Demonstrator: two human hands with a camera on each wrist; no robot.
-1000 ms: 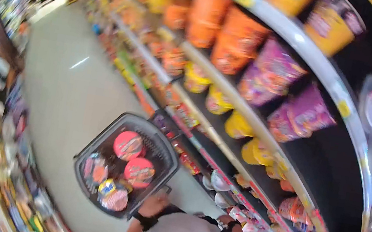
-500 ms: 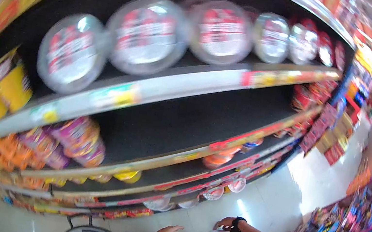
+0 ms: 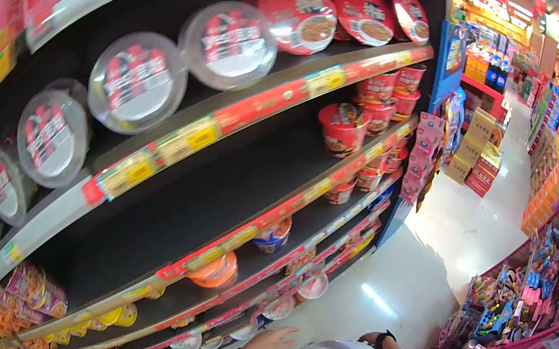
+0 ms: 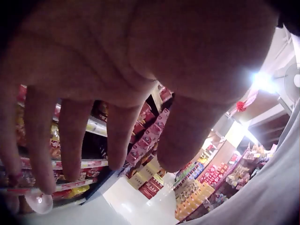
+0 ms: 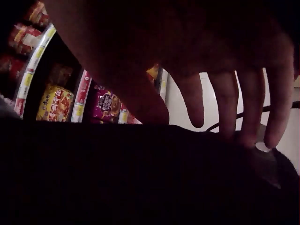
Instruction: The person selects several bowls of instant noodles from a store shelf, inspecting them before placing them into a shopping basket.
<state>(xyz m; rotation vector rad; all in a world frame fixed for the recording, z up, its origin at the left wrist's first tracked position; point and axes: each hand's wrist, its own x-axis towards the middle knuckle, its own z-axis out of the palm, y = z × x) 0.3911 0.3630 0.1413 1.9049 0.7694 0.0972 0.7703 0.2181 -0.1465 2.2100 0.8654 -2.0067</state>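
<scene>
Head view shows the left hand (image 3: 270, 343) wide, fingers spread, holding nothing, near the long, curved-looking shelf (image 3: 239, 238). The right hand (image 3: 374, 338), farther from the shelf, holds nothing, fingers loose and apart. Round, shiny bowls (image 3: 138, 83) stand tilted on the shelf's upper level; a smooth orange bowl (image 3: 214, 269) sits lower.

black basket gone from view, red-lidded bowls (image 3: 301, 15) closer

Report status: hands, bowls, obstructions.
Left hand open, empty. Right hand open, relaxed. Clear-lidded bowls on upper shelf, untouched. Nothing seen blocking them.
</scene>
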